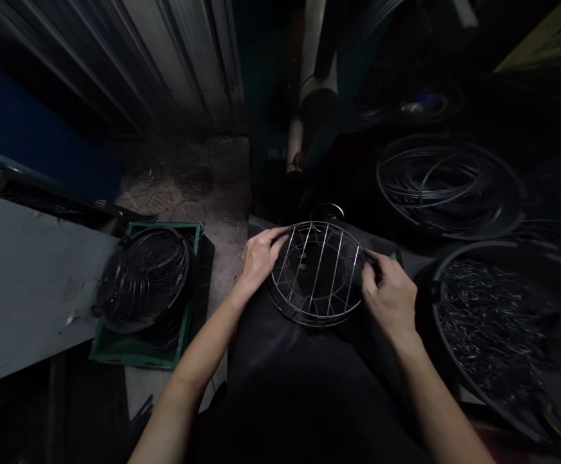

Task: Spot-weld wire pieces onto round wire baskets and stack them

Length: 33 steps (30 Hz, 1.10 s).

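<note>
A round wire rack (317, 273) with several straight cross wires lies on a dark work surface (280, 361) in front of me. My left hand (259, 256) grips its left rim, fingers curled over the ring. On the opposite rim my right hand (390, 291) is closed, pinching the wire at its edge. A small dark round part (327, 211) sits just beyond the rack.
A green crate (138, 351) holding a stack of dark wire rings (143, 278) stands at my left on the floor. A large dark tub (447, 380) of small metal pieces (495, 325) is at my right. Coils of wire (447, 183) lie behind it. A grey bench (24, 283) runs along the left.
</note>
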{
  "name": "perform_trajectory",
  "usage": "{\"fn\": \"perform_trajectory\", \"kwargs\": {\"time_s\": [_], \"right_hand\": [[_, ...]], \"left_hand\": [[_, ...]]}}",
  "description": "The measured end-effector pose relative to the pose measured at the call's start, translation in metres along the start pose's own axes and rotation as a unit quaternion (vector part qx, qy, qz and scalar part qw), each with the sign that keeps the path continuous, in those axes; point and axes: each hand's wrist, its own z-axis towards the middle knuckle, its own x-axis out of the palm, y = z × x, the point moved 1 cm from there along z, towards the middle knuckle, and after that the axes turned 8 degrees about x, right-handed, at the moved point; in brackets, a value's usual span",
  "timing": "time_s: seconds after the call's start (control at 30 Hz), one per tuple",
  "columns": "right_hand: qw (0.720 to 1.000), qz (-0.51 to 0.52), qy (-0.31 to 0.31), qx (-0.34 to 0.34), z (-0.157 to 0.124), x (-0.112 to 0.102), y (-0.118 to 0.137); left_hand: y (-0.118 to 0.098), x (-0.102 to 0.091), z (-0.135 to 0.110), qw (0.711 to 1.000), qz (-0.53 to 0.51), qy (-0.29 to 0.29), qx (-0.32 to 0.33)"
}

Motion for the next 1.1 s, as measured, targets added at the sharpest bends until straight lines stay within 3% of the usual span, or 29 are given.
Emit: {"fn": "perform_trajectory", "kwargs": {"time_s": [0.27, 0.4, 0.57, 0.7, 0.97, 1.1], "right_hand": [[0.999, 0.026, 0.019, 0.009, -0.019, -0.001, -0.007], [0.993, 0.072, 0.066, 0.064, -0.024, 0.000, -0.019], [0.951, 0.219, 0.140, 0.168, -0.029, 0.008, -0.042], [0.928, 0.260, 0.158, 0.214, -0.029, 0.009, -0.047], [0.905, 0.302, 0.192, 0.232, -0.023, 0.012, -0.044], [0.913, 0.280, 0.201, 0.217, -0.024, 0.000, -0.043]], "left_hand": [[0.002, 0.003, -0.013, 0.999, 0.023, 0.027, 0.035], [0.012, 0.011, -0.021, 0.998, 0.034, 0.027, 0.045], [0.027, 0.026, -0.031, 0.998, 0.035, 0.035, 0.041], [0.029, 0.027, -0.032, 0.999, 0.030, 0.042, 0.006], [0.031, 0.026, -0.031, 1.000, -0.021, 0.005, 0.012], [0.017, 0.017, -0.037, 0.998, -0.014, -0.012, 0.055]]}}
